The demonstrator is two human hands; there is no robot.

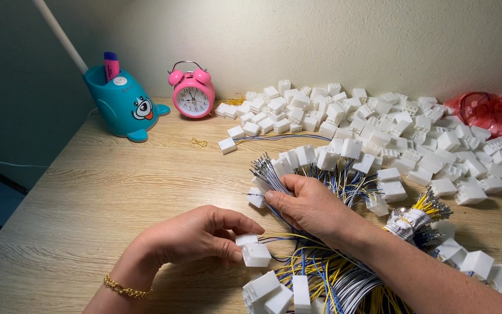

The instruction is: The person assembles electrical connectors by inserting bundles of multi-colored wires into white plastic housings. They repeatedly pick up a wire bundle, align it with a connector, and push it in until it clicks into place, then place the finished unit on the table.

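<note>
Fingers [228, 247] of the left hand [196, 235] pinch a small white plastic connector block [255, 254] above the wooden table [117, 192], while the right hand [309, 203] closes on thin blue-and-white wires [271, 171], judged mid-insertion; next needs one terminal aligned.

**White connector housing and wire bundle in hand**

A small white plastic connector housing [255, 254], block-shaped with squared faces, is held just above the pale wood-grain bench [88, 203]. It is pinched between the thumb and fingers of the left hand [196, 235]. A second white piece sits touching its upper left edge; whether the two are joined cannot be told.

A bundle of thin blue, white and yellow wires with bare metal terminals [265, 168] lies fanned under the right hand [309, 203]. Its terminal ends point up and left, past the fingertips. The right fingers press on the strands near those ends. The wires trail down and right across the bench.
</note>
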